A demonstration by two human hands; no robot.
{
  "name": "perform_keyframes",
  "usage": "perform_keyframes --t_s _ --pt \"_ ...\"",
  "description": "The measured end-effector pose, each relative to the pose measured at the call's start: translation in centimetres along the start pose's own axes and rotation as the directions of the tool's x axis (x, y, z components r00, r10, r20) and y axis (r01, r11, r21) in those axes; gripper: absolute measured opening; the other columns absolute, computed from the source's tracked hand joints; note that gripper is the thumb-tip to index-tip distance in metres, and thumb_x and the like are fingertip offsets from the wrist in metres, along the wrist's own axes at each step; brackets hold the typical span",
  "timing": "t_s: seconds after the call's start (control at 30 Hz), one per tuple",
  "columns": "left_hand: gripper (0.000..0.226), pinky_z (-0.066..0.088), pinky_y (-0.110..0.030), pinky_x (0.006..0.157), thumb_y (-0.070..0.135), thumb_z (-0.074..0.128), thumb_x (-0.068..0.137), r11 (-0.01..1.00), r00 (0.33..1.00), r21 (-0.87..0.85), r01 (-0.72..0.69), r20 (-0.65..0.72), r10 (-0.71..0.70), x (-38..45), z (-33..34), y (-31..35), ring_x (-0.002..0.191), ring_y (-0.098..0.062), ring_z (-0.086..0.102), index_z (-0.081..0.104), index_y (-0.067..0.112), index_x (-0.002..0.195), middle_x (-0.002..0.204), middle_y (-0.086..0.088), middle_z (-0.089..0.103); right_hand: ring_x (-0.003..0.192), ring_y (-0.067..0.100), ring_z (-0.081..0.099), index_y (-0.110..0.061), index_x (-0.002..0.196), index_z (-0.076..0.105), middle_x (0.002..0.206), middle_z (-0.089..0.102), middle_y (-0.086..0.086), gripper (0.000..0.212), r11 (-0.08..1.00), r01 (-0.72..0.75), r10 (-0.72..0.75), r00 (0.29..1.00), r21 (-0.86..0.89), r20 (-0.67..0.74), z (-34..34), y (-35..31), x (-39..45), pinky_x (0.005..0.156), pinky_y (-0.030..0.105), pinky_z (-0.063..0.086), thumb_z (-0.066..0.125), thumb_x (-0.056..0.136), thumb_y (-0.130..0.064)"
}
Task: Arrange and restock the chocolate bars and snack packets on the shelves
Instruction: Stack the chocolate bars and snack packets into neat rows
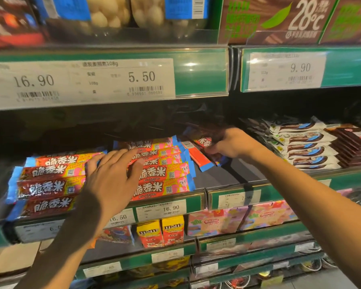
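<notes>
Stacked red-and-pink chocolate bars (158, 176) are being pressed by the flat fingers of the left hand (111, 178) on the middle shelf (233, 178). Further back, loose bars (202, 142) are being gripped by the right hand (231, 146), beside white-wrapped bars (304, 149).

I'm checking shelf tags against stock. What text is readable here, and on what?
"16.90", "5.50", "108g": top-left price strip
"9.90": top-right tag
"28°C": brown sign
"脆香米": red bars
"16.90": middle tag
"16.50": tag beside it
"m&m's": yellow boxes
Lower tags: blurred.
</notes>
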State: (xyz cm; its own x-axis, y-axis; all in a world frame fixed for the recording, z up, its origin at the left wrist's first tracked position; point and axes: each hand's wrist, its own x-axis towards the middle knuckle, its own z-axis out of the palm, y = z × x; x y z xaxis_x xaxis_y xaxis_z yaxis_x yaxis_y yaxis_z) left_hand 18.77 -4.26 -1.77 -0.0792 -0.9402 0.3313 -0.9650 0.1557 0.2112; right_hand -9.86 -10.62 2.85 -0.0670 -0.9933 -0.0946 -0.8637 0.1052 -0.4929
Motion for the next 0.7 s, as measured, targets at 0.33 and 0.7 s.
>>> perform_keyframes --t_s 0.33,0.7 --pt "0.055 0.014 -0.039 0.112 0.056 0.023 0.095 0.994 0.997 -0.104 -0.010 -0.076 0.002 -0.3 -0.8 0.6 0.129 -0.010 0.041 0.053 0.031 0.134 0.135 0.011 0.056 0.082 0.027 0.064 -0.006 0.088 0.066 0.084 0.069 0.008 0.012 0.882 0.097 -0.013 0.983 0.462 -0.182 -1.5 -4.0 -2.6 0.073 0.032 0.051 0.059 0.095 -0.014" --pt "0.036 0.049 -0.026 0.073 0.055 0.053 0.093 0.652 0.973 -0.723 0.230 0.190 -0.133 3.1 -5.0 5.0 0.080 -0.005 0.064 0.072 0.027 0.081 0.073 0.014 0.070 0.099 0.029 0.063 0.002 0.115 0.066 0.119 0.068 0.021 0.025 0.328 -0.176 -0.156 0.959 0.928 0.237 2.2 -10.0 -3.3 0.103 0.045 0.046 0.058 0.093 -0.007"
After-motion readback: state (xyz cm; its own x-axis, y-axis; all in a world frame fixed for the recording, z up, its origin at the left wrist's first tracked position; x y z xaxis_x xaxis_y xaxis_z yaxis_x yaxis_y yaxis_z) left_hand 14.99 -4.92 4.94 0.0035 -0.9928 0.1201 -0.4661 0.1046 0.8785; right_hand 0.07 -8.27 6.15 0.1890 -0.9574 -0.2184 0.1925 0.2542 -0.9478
